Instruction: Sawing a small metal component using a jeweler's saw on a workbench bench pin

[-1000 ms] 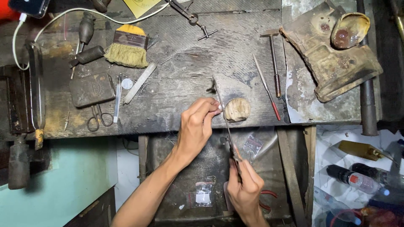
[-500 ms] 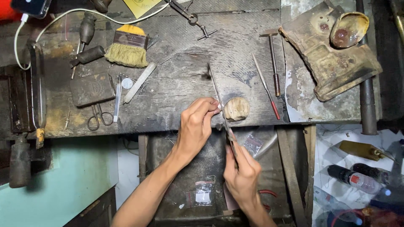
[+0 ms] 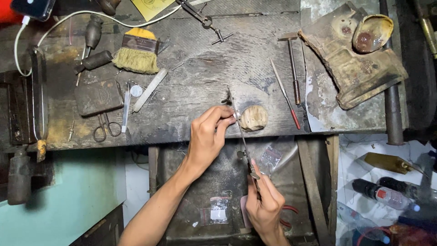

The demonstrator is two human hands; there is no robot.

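A dark, scarred workbench fills the space above both hands. Below it, under the hands, sits a metal catch tray with small clear bags in it. Far up and to the right of the right hand lies a worn leather pad; up and to the left of the left hand lies a yellow-handled brush. The left hand pinches something too small to make out at the bench edge, fingertips pressed against the wooden bench pin just to its right. The right hand, below and right of the left, is clenched around the handle of a slim saw frame, whose blade runs up past the left fingertips. A red-tipped file lies just right of the pin.
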